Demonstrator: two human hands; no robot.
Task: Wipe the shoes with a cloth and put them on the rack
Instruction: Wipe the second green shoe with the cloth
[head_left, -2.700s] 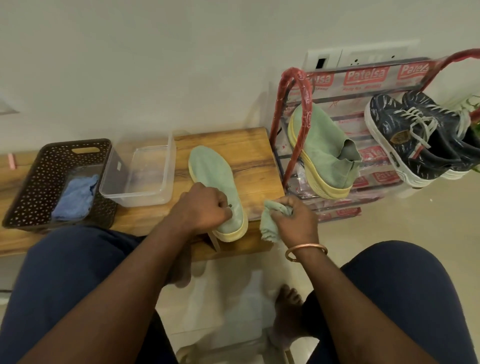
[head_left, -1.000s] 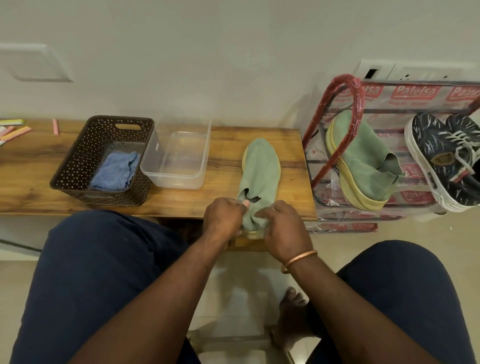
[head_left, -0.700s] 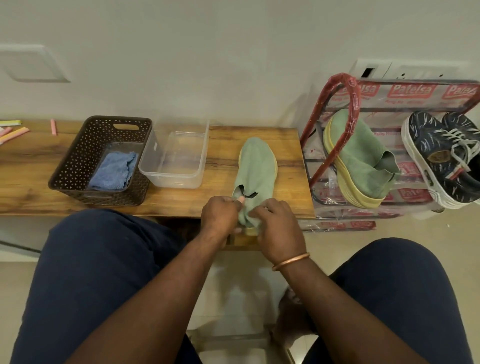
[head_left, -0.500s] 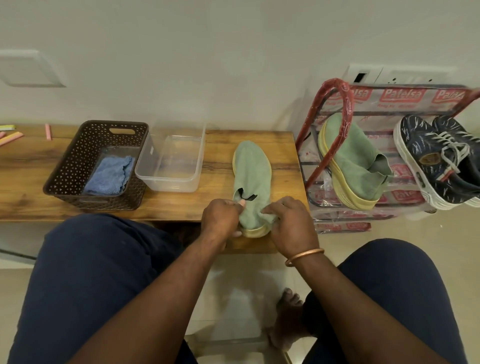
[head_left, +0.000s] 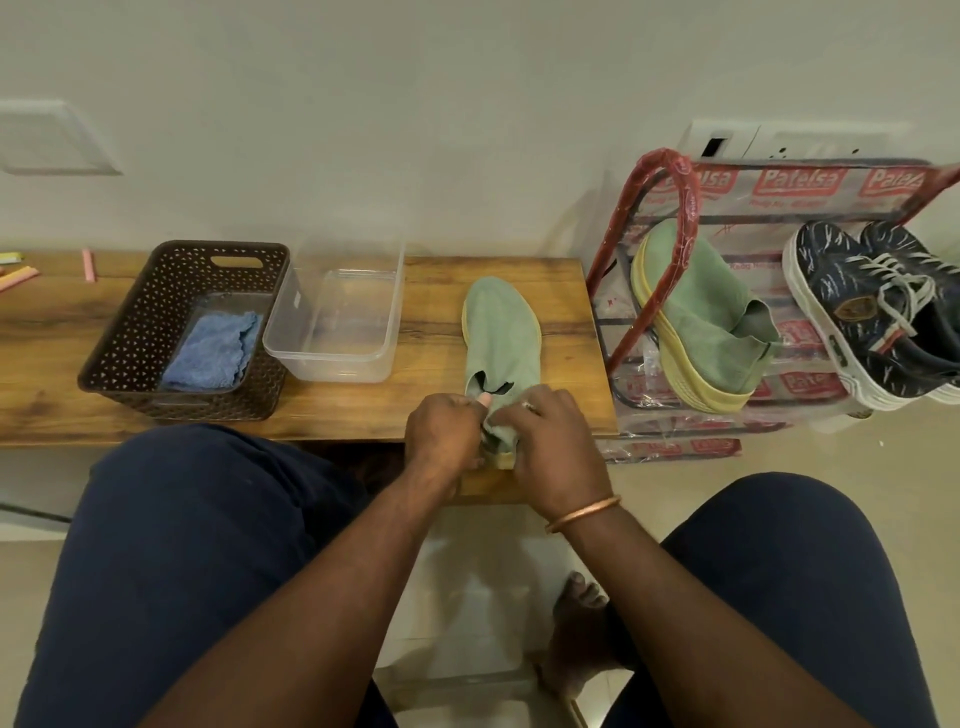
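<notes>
I am watching both hands working at the heel of the green shoe (head_left: 501, 332), which is lying sole-down on the wooden bench (head_left: 431, 312) with its toe pointing at the wall, so the heel is facing the person and is within easy reach. The left hand (head_left: 441, 431) is pinching the soft collar by the opening, thumb up, most likely to steady the shoe against the rubbing. The right hand (head_left: 550, 447) is curling its fingers round the cloth (head_left: 501, 434) and pressing it on the heel. The cloth is almost the same green as the knit upper, so I cannot say quite where one ends and the other begins. The upper is looking like soft fabric above a pale yellow rubbery sole. Its mate (head_left: 701, 317) is already leaning toe-up on the rack (head_left: 670, 171), a red-wrapped frame with printed plastic wrap around it, beside a dark patterned laced pair (head_left: 872, 312). On the left, a perforated brown basket (head_left: 171, 291) is holding a blue towelling cloth (head_left: 210, 351), with a clear plastic tub (head_left: 337, 358) touching it.
</notes>
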